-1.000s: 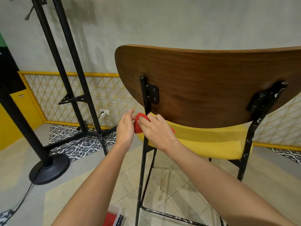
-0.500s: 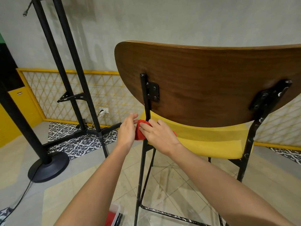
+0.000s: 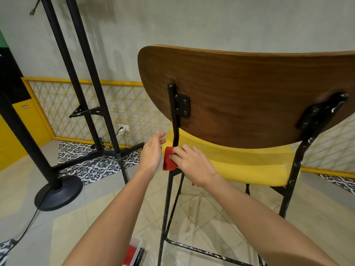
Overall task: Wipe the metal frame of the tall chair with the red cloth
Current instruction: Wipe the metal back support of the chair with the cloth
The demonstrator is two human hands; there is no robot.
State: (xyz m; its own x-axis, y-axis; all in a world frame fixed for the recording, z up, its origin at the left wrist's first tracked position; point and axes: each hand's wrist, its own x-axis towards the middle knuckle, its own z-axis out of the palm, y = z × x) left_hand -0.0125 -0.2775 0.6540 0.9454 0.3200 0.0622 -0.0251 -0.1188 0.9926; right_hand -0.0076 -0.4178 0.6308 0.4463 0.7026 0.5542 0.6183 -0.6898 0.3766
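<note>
- The right hand [image 3: 194, 163] has its fingers bent over the red cloth [image 3: 169, 160] and holds it against the left rear post of the metal frame [image 3: 173, 123], at the height of the seat.
- A small red corner of the cloth also shows below that hand's wrist.
- The left hand [image 3: 152, 153] is just left of the cloth and holds nothing. Its fingers are straight and relaxed and reach toward the post. Whether its palm touches the cloth cannot be told.
- The cloth sits where the post meets the back corner of the yellow seat [image 3: 249, 162] of the tall chair [image 3: 249, 89].
- Above the cloth the post runs up to a black bracket [image 3: 182, 105] screwed to the curved brown wooden backrest.
- Below it the post runs down to a low footrest bar [image 3: 201, 250] with chipped paint.
- The right rear post [image 3: 295, 169], well apart from both hands, is flecked with white where its paint has worn.
- The chair stands on a pale tiled floor [image 3: 201, 212].
- At the bottom edge, near the left forearm, lies a clear container [image 3: 135, 250] with something red inside.
- To the left stand two slanted black poles [image 3: 84, 73] joined by a brace, and a thick black pole on a round base [image 3: 57, 192] with a cable [image 3: 25, 227] trailing from it.
- Behind them are a strip of patterned black and white tiles [image 3: 96, 166], a yellow lattice panel [image 3: 134, 104] with a wall socket [image 3: 124, 128], and a grey wall [image 3: 192, 25].
</note>
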